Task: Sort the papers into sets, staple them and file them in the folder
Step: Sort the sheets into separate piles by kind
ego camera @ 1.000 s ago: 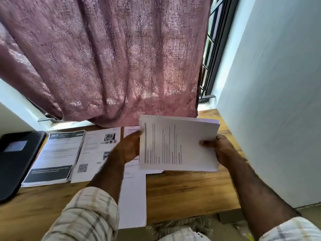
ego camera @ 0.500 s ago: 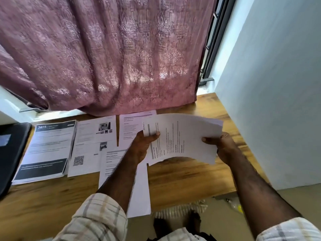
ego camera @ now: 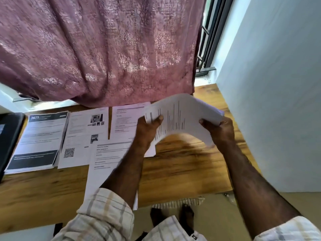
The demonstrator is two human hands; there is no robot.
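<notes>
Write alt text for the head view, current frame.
Both hands, left hand and right hand, hold a bowed stack of papers above a wooden table; more printed sheets lie there below a pink curtain.

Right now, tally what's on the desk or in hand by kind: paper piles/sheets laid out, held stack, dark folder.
Laid-out papers: 4 (dark-banner set, QR sheet, far sheet, near sheet)
Held stack: 1, gripped by left hand and right hand
Folder: 1
Total: 6

Matt white paper sheets (ego camera: 182, 117), glossy grained wooden table (ego camera: 182, 167), patterned cloth curtain (ego camera: 104, 49).
</notes>
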